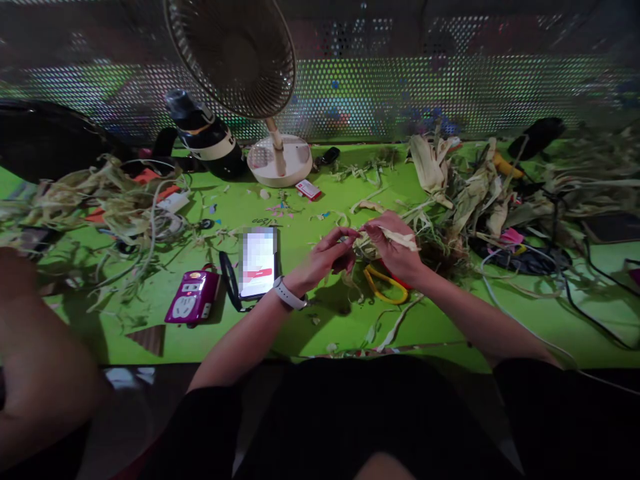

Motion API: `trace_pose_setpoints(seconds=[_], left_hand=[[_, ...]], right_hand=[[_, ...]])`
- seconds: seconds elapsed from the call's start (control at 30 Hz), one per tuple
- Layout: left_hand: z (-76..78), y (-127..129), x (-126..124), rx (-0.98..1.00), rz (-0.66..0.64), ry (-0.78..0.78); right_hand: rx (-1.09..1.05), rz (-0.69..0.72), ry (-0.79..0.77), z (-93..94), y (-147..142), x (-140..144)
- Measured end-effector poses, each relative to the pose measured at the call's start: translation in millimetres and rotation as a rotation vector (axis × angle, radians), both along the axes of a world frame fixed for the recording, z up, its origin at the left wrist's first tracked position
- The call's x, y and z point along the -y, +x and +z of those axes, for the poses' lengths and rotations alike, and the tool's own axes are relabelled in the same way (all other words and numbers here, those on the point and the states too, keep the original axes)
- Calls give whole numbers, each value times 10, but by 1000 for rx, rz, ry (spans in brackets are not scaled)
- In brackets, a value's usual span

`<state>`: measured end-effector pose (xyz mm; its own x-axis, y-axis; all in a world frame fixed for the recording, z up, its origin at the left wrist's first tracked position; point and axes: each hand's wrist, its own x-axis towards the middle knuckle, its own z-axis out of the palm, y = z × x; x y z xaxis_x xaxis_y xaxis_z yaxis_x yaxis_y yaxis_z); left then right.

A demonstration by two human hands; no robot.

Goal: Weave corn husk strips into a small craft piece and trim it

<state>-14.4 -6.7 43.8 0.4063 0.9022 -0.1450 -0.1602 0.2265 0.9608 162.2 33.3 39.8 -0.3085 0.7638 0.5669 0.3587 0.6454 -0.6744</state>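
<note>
My right hand (395, 250) is closed around a pale strip of dried corn husk (404, 239), whose end sticks out past the knuckles. Close beside it, my left hand (330, 252) has its thumb and fingers pinched together near the right fingertips. What lies in that pinch is too small to make out. Under the right hand rests a pair of scissors with yellow loop handles (393, 291), its blades hidden. Shredded husk fibres (420, 223) lie just behind and to the right of my hands.
A phone (259, 260) and purple power socket (193, 297) lie left of my hands. Behind stand a fan (280, 160) and black bottle (213, 143). Husk heaps (480, 193) and cables (563, 267) cover the right side. Another person's arm (45, 360) is at far left.
</note>
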Motion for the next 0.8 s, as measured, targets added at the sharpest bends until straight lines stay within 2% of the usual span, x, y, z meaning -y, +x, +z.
trace_pose_setpoints(seconds=[0.2, 0.4, 0.63, 0.8], left_hand=[[-7, 66, 39, 19, -75, -118], [-40, 93, 26, 85, 2, -144], [-46, 98, 31, 155, 51, -124], [-39, 85, 36, 220, 24, -124]], right_hand=[[101, 16, 144, -90, 15, -17], [170, -25, 62, -63, 30, -30], [85, -67, 68, -238, 32, -86], [16, -73, 26, -222, 25, -71]])
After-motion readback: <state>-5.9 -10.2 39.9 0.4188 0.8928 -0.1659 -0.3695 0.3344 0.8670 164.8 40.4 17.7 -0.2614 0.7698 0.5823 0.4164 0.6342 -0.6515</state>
